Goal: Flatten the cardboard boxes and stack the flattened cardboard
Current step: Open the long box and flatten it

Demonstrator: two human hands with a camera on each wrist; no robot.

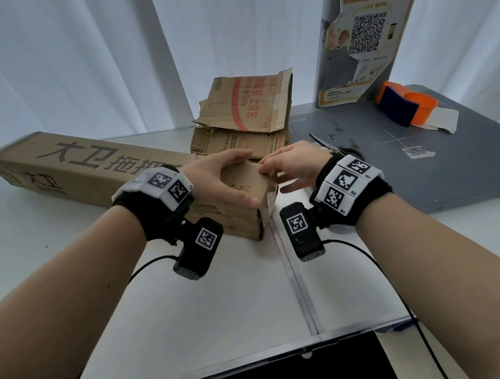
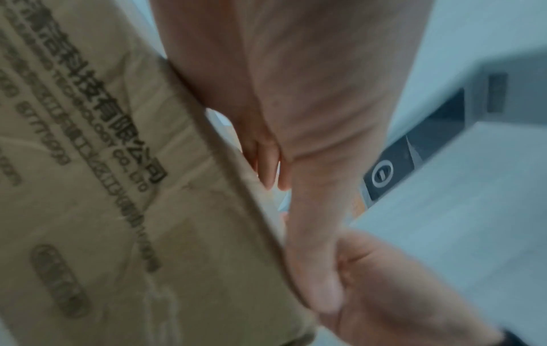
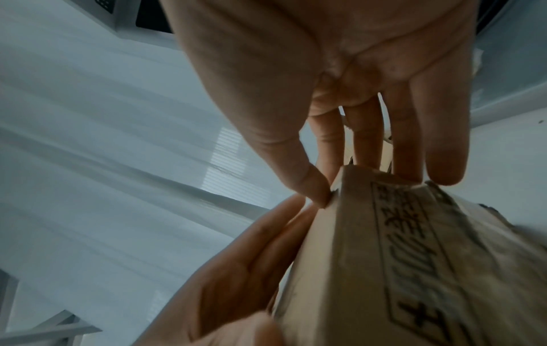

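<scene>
A long brown cardboard box (image 1: 84,167) with black printed characters lies diagonally on the white table (image 1: 193,305), its near end between my hands. My left hand (image 1: 228,177) grips that end from above, fingers over the far edge and thumb on the near face. My right hand (image 1: 271,166) pinches the top corner of the box's end flap. In the right wrist view the thumb tip (image 3: 321,194) touches the corner of the box end (image 3: 384,245) with the fingers behind it. The left wrist view shows the box's printed side (image 2: 103,187) against my left palm (image 2: 311,93).
A stack of flattened cardboard (image 1: 240,118) lies behind the box end. Scissors (image 1: 326,144) rest on the dark grey mat (image 1: 427,169) to the right, with an orange tape dispenser (image 1: 404,103) farther back. A pillar with a poster (image 1: 370,29) stands at the back right.
</scene>
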